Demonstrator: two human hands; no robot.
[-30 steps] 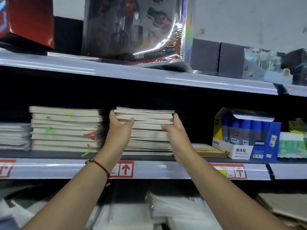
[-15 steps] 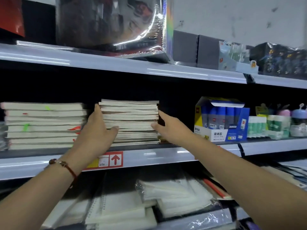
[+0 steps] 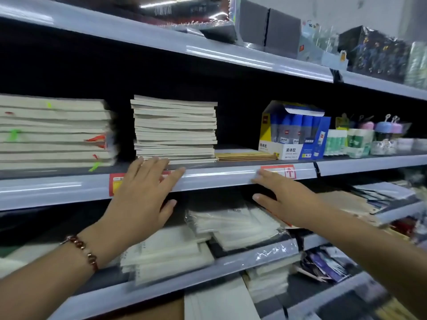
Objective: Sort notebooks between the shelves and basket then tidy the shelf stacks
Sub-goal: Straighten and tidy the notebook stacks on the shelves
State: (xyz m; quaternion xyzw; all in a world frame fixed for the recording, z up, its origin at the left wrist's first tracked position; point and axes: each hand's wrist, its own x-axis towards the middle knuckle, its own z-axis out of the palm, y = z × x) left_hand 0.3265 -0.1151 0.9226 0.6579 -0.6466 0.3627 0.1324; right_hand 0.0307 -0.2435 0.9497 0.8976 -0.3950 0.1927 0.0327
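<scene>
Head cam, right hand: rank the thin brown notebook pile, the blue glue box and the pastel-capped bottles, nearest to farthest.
From the right hand:
1. Thin brown notebook pile, just above the fingertips on the middle shelf, beside the tall stack.
2. Blue glue box, same shelf, up and to the right of the pile.
3. Pastel-capped bottles, farther right along the same shelf.

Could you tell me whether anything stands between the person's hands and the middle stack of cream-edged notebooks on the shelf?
Nothing visible does. The left hand and right hand are open, in front of the grey shelf edge, just below the middle stack of cream-edged notebooks, with open space up to it.
</scene>
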